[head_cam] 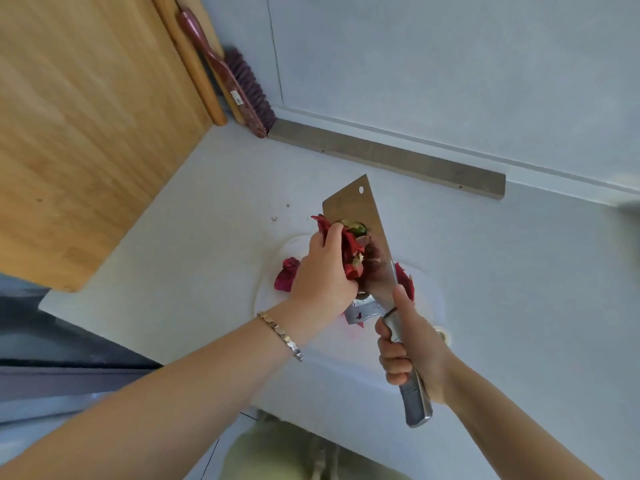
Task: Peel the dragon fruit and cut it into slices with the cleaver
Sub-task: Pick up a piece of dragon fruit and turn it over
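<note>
Just right of centre in the frame, your left hand [322, 271] holds the dragon fruit [351, 251] up over a white cutting board [431, 292], its fingers [332, 233] curled round the red, leafy skin. The fruit sits against the flat side of the cleaver [356, 206], whose blade points toward the upper middle of the frame. Your right hand [412, 344] grips the steel handle lower right, fingers [391, 358] clenched round it and the thumb stretched along the top toward the blade.

Two pieces of red peel lie on the board: one [287, 271] just left of your left hand, another [403, 275] just right of the blade. Pink juice marks the board under the cleaver's heel. A metal bracelet [280, 336] circles your left wrist.

The board rests on the pale bench [173, 254]. A large wooden board [86, 133] fills the upper left, with a red-handled brush [239, 88] propped beside it in the corner. A grey strip [388, 157] runs along the foot of the wall.
</note>
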The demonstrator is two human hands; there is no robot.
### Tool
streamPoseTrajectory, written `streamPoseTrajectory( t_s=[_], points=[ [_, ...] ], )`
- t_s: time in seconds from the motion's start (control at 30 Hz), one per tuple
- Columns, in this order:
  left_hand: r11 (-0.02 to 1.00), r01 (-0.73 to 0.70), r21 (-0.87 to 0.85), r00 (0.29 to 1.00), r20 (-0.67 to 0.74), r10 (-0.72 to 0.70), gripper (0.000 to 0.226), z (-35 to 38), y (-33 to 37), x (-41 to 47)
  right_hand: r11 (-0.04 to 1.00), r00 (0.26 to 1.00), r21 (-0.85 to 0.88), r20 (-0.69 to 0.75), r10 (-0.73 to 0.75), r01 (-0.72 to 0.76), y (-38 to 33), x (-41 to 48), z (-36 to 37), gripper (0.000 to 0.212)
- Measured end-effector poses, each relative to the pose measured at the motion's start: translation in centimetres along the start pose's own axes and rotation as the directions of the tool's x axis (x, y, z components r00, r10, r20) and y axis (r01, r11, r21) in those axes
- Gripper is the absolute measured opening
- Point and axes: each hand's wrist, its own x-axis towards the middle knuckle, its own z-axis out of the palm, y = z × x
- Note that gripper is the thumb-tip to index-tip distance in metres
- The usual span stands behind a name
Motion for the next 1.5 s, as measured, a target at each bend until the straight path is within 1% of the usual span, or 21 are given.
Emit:
streamPoseTrajectory(
  t_s=[0.1, 0.23, 0.43, 0.53, 0.63, 0.7, 0.77, 0.83, 0.93, 1.0, 1.03, 1.1, 1.13, 1.2, 1.23, 1.3, 1.33, 1.4, 1.43, 1.5],
  points=[
    [0.998, 0.062, -0.008, 0.995, -0.082, -0.063, 0.073, -2.9, -2.0, -1.2, 0.996, 0.998, -0.092, 0.057, -0.009, 0.014, -1.2, -0.2, 3.1, 0.06],
    [0.983, 0.176, -0.048, 0.971, -0.157, -0.182, 0.075, -6.9, -6.1, -4.4, 0.979, 0.989, -0.206, 0.146, 0.022, 0.008, -1.0, -0.3, 8.7, 0.059],
    [0.936, 0.329, -0.125, 0.894, -0.279, -0.352, 0.07, -12.2, -16.3, -11.4, 0.931, 0.957, -0.363, 0.278, 0.083, 0.024, 1.9, 0.5, 19.8, 0.06],
    [0.897, 0.405, -0.178, 0.855, -0.274, -0.44, 0.07, -12.7, -21.4, -14.1, 0.898, 0.953, -0.439, 0.275, 0.126, 0.008, 4.2, 1.4, 24.4, 0.062],
    [0.864, 0.465, -0.196, 0.826, -0.256, -0.502, 0.071, -12.4, -25.9, -16.0, 0.834, 0.961, -0.55, 0.247, 0.122, 0.036, 6.7, 3.0, 27.9, 0.062],
    [0.838, 0.517, -0.172, 0.809, -0.223, -0.544, 0.067, -12.1, -28.4, -17.0, 0.794, 0.972, -0.606, 0.21, 0.11, 0.041, 8.2, 4.1, 29.7, 0.062],
    [0.821, 0.552, -0.148, 0.799, -0.187, -0.571, 0.056, -11.9, -30.6, -17.8, 0.737, 0.98, -0.672, 0.185, 0.077, 0.07, 9.4, 5.2, 31.0, 0.062],
    [0.817, 0.565, -0.113, 0.806, -0.139, -0.576, 0.049, -11.8, -32.4, -18.5, 0.677, 0.984, -0.729, 0.173, 0.034, 0.105, 10.0, 6.0, 31.8, 0.062],
    [0.797, 0.6, -0.065, 0.794, -0.07, -0.603, 0.06, -12.0, -34.4, -19.2, 0.598, 0.986, -0.789, 0.166, -0.015, 0.142, 10.0, 6.3, 32.4, 0.062],
    [0.799, 0.6, -0.042, 0.794, -0.092, -0.601, 0.062, -12.3, -34.9, -19.3, 0.578, 0.987, -0.803, 0.156, -0.026, 0.142, 9.8, 6.4, 32.5, 0.062],
    [0.817, 0.575, -0.044, 0.81, -0.112, -0.576, 0.062, -12.6, -34.9, -19.2, 0.576, 0.988, -0.806, 0.15, -0.021, 0.135, 9.6, 6.5, 32.5, 0.063],
    [0.873, 0.486, -0.038, 0.864, -0.128, -0.487, 0.063, -13.1, -34.7, -18.9, 0.592, 0.99, -0.798, 0.141, 0.0, 0.114, 9.3, 6.4, 32.5, 0.064],
    [0.899, 0.439, -0.008, 0.892, -0.119, -0.436, 0.063, -13.3, -34.4, -18.8, 0.609, 0.99, -0.787, 0.141, 0.014, 0.103, 9.1, 6.4, 32.4, 0.064],
    [0.924, 0.367, 0.105, 0.93, -0.047, -0.364, 0.064, -13.4, -34.2, -18.5, 0.651, 0.988, -0.754, 0.149, 0.043, 0.085, 8.6, 6.0, 32.4, 0.063],
    [0.921, 0.358, 0.153, 0.931, 0.014, -0.364, 0.063, -13.3, -34.1, -18.3, 0.673, 0.988, -0.735, 0.15, 0.048, 0.079, 8.2, 5.7, 32.2, 0.063],
    [0.893, 0.395, 0.214, 0.899, 0.111, -0.424, 0.055, -13.2, -33.8, -18.1, 0.703, 0.987, -0.707, 0.153, 0.044, 0.078, 7.5, 5.2, 31.6, 0.063],
    [0.876, 0.416, 0.243, 0.886, 0.109, -0.451, 0.047, -13.2, -33.4, -17.7, 0.708, 0.988, -0.701, 0.152, 0.028, 0.088, 7.0, 5.0, 31.0, 0.063],
    [0.852, 0.443, 0.278, 0.884, 0.023, -0.467, 0.035, -13.8, -31.9, -16.8, 0.695, 0.989, -0.708, 0.149, -0.025, 0.124, 6.1, 4.7, 29.5, 0.064],
    [0.856, 0.439, 0.273, 0.891, -0.014, -0.453, 0.033, -14.1, -31.0, -16.3, 0.693, 0.988, -0.707, 0.144, -0.054, 0.14, 5.5, 4.5, 28.7, 0.063],
    [0.893, 0.375, 0.247, 0.925, -0.04, -0.377, 0.034, -14.2, -28.4, -14.7, 0.728, 0.989, -0.67, 0.103, -0.108, 0.149, 4.3, 4.0, 26.3, 0.061]
  ],
)
